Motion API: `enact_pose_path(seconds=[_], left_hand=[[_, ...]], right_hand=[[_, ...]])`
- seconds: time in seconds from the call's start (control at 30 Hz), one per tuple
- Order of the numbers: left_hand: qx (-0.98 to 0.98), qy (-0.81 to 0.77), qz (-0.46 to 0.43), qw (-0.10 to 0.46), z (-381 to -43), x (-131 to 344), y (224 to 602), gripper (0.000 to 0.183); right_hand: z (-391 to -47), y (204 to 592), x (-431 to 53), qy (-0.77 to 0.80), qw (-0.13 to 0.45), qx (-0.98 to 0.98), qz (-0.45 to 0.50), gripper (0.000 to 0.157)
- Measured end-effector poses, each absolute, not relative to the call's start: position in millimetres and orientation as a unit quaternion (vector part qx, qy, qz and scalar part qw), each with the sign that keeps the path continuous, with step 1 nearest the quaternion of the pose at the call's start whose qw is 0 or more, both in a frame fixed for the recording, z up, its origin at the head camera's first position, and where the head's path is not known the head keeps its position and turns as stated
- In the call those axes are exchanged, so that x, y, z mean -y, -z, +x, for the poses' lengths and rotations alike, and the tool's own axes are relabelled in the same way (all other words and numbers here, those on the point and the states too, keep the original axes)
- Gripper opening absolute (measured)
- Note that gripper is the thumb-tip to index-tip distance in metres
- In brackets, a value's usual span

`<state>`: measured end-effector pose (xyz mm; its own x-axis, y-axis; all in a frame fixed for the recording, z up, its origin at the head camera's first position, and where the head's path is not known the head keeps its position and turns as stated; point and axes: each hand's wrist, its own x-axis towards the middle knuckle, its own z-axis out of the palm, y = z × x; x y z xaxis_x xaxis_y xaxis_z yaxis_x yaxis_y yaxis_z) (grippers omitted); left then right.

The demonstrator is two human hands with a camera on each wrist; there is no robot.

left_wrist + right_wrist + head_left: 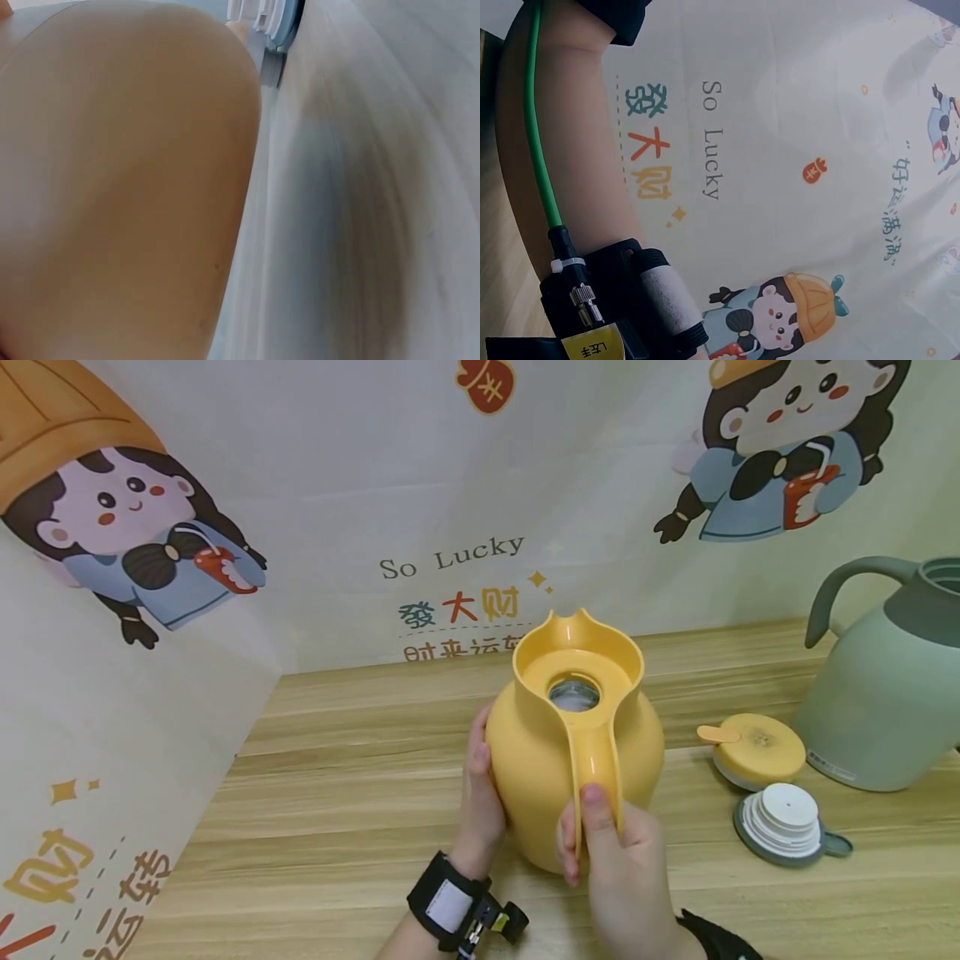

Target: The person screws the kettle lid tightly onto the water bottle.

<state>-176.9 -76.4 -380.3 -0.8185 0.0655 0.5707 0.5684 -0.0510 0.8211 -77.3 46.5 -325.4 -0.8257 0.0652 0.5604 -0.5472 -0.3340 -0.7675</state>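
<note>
Gripping the handle (595,752) of the yellow jug (534,768) with the right hand (630,860), curling fingers (568,847) round it. Bracing the jug's left side with the left hand (483,797), resting fingers along it, not clenching. Holding jug between both hands, running long axis roughly upright, pointing handle straight at right hand, spout (566,628) away. Not making out whether lifted or standing on bench (337,793). Seeing grey lid (791,818), yellow lid (763,747), green jug (885,693) off right; printed backdrop (337,460) behind.
</note>
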Motion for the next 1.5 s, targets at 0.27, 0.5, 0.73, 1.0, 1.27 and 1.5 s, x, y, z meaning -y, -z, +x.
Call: enact_pose_path(seconds=[0.27,0.5,0.73,1.0,1.27,1.5], left_hand=[[0.662,0.683,-0.236,0.198,-177.8,75.0,386.2,0.058],[0.663,0.688,-0.227,0.190,-173.8,72.7,384.1,0.057],[0.655,0.697,-0.226,0.188,-165.8,69.0,372.9,0.060],[0.653,0.701,-0.226,0.181,-167.3,68.5,378.1,0.058],[0.654,0.695,-0.227,0.192,-173.7,69.9,391.3,0.058],[0.652,0.695,-0.228,0.200,-188.5,73.5,414.3,0.060]], right_hand=[[-76.4,327.6,-44.2,-0.786,0.183,0.558,0.192,0.042],[-80.7,335.0,-41.6,-0.803,0.176,0.534,0.196,0.041],[-82.4,336.7,-42.9,-0.802,0.163,0.546,0.180,0.042],[-83.8,339.6,-42.7,-0.803,0.163,0.547,0.173,0.043],[-86.4,345.0,-41.6,-0.794,0.172,0.553,0.184,0.042],[-87.5,351.0,-40.1,-0.783,0.183,0.562,0.192,0.042]])
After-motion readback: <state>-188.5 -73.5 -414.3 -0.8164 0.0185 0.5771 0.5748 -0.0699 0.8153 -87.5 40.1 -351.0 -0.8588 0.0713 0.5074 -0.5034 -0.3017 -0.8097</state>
